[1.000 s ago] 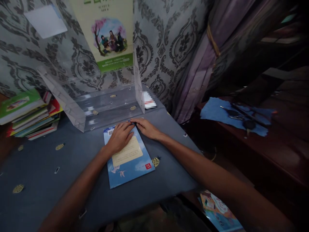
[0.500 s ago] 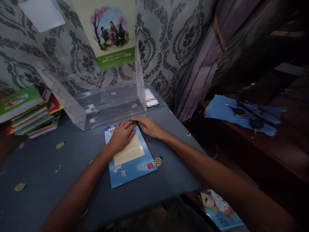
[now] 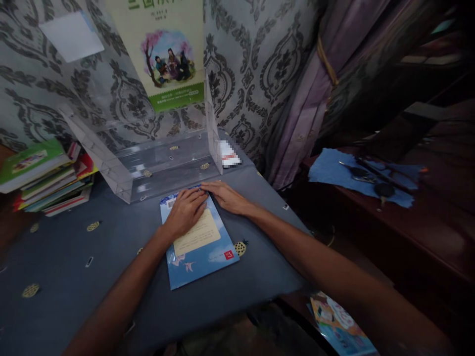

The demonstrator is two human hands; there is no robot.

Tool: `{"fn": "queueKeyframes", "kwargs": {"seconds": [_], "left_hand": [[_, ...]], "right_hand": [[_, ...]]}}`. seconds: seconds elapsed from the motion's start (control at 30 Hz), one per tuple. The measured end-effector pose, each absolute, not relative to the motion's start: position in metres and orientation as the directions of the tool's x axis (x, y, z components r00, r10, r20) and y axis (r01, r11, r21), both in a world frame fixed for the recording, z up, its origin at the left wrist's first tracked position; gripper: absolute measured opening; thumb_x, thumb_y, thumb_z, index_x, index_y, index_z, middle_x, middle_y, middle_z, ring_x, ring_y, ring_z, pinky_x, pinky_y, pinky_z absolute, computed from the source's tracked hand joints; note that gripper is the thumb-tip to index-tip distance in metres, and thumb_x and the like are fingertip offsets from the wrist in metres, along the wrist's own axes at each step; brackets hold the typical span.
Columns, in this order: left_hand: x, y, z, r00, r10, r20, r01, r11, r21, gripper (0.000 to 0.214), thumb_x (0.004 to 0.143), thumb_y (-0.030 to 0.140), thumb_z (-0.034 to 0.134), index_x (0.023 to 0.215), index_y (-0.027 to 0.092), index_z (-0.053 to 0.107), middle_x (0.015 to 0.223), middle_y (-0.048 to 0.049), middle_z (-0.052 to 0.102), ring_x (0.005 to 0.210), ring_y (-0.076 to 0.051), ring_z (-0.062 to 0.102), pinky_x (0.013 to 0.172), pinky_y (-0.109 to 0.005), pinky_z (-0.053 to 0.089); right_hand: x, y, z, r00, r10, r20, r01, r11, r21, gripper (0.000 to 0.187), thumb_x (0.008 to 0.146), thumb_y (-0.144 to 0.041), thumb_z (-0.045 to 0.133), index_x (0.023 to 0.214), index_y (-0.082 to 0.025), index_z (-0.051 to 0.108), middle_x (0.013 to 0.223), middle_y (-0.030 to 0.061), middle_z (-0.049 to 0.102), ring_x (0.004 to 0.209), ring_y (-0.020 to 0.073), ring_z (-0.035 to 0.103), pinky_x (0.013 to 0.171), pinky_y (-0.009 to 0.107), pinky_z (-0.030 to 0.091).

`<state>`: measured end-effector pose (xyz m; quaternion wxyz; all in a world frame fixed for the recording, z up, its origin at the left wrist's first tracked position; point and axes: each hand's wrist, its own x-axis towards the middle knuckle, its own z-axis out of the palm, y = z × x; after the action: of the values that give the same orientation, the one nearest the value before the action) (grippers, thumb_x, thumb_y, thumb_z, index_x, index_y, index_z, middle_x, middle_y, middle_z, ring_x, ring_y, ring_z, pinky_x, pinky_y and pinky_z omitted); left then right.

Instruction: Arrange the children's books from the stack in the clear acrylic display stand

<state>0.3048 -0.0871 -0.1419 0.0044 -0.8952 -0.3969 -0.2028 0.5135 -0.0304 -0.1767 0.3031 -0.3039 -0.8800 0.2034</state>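
My left hand (image 3: 186, 212) lies flat, fingers extended, across a blue paperback book (image 3: 200, 244), back cover up on a pineapple-print tablecloth (image 3: 67, 257) before a clear acrylic rack (image 3: 111, 170); my right hand (image 3: 227, 197) meets its top-right corner, whether gripping I cannot tell.

Near to far, the way in lay open between the left forearm (image 3: 128, 277) and the right forearm (image 3: 311, 254), over the near half of the blue book (image 3: 200, 237). The left hand (image 3: 187, 210) and right hand (image 3: 228, 198) blocked its far end, with the clear rack (image 3: 106, 160) just beyond. Bare tablecloth (image 3: 67, 252) gave wide passage on the left, up to the book stack (image 3: 54, 178).
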Motion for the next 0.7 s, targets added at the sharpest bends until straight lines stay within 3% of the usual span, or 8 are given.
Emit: {"fn": "queueKeyframes", "kwargs": {"seconds": [0.43,0.7], "left_hand": [[0.305,-0.086,-0.144,0.611,0.697,0.374,0.695,-0.699,0.169,0.031,0.102,0.028,0.049,0.124,0.018,0.067,0.127,-0.0091,0.071,0.129,-0.029,0.055,0.108,-0.054,0.043],[0.303,-0.085,-0.142,0.645,0.639,0.419,0.645,-0.749,0.149,0.028,0.101,0.025,0.049,0.118,0.020,0.070,0.122,-0.0089,0.074,0.128,-0.029,0.058,0.104,-0.055,0.046]], "right_hand": [[0.516,-0.035,-0.165,-0.676,0.665,0.319,0.522,0.737,-0.430,0.065,0.082,0.004,0.043,0.143,-0.018,0.054,0.148,0.0108,0.055,0.139,0.0222,0.050,0.114,0.047,0.040],[0.517,-0.035,-0.170,-0.683,0.648,0.336,0.512,0.753,-0.413,0.068,0.081,0.005,0.043,0.144,-0.020,0.053,0.150,0.0097,0.054,0.140,0.0211,0.048,0.115,0.046,0.039]]}}
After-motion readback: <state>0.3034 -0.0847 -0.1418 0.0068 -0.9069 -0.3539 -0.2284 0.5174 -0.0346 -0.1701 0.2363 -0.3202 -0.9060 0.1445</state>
